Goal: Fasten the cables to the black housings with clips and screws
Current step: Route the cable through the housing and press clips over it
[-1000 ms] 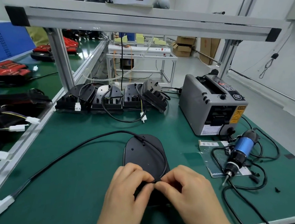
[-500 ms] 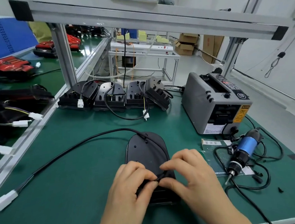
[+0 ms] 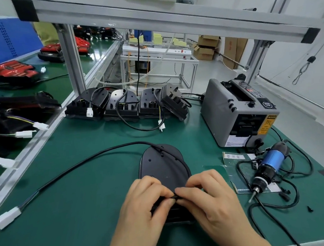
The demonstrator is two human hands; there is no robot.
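Observation:
A black housing (image 3: 160,165) lies flat on the green mat in front of me. A black cable (image 3: 86,163) runs over its top edge and down its right side, and its far end trails left to a white connector (image 3: 8,220). My left hand (image 3: 144,205) and my right hand (image 3: 206,199) meet over the near end of the housing. Both pinch the cable there between thumb and fingers. Whatever sits under the fingertips is hidden.
A row of black housings (image 3: 124,104) with cables stands at the back. A grey tape dispenser (image 3: 238,113) sits at the right, a blue electric screwdriver (image 3: 267,167) with its cord nearer. Small black screws (image 3: 310,209) lie at the far right. An aluminium frame post (image 3: 73,60) rises at the left.
Both hands stay pinched together at the near end of the housing, with the right hand's fingers shifting slightly over the cable. The camera view has drifted a little.

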